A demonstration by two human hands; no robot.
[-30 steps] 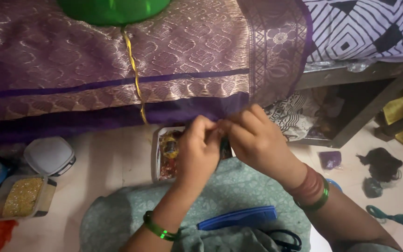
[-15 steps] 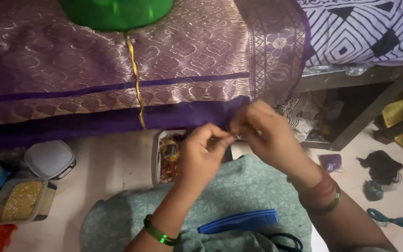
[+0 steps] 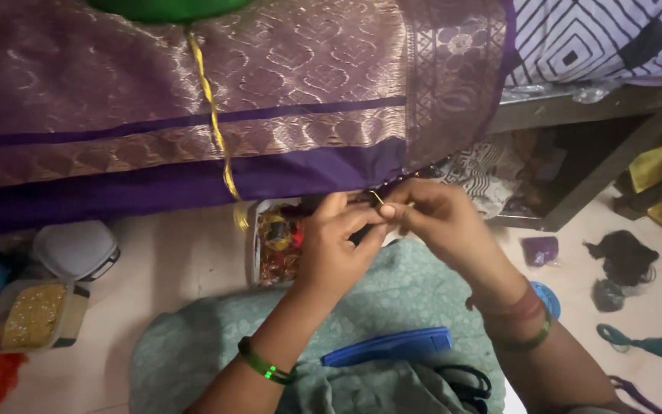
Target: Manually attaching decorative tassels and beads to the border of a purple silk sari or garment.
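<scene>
My left hand [image 3: 339, 238] and my right hand [image 3: 434, 218] meet fingertip to fingertip at the lower edge of a purple and gold brocade cloth [image 3: 193, 100]. Between the fingertips a short bit of gold thread [image 3: 377, 198] shows, pinched by both hands. What else the fingers hold is too small to tell. Just below the hands lies an open clear box of beads and trimmings [image 3: 273, 241]. A gold ribbon [image 3: 212, 115] hangs down over the cloth to the left of the hands.
A blue comb [image 3: 388, 346] and black scissors [image 3: 465, 381] rest on my green-clad lap. A white lidded box [image 3: 74, 249] and a box of gold beads [image 3: 32, 316] sit at the left. Dark thread bundles [image 3: 622, 257] lie on the floor at the right, near a bed frame [image 3: 591, 180].
Both hands have stayed joined at the cloth's edge and shifted slightly right and upward. The fingers have worked the thread; the gold bit now shows between them.
</scene>
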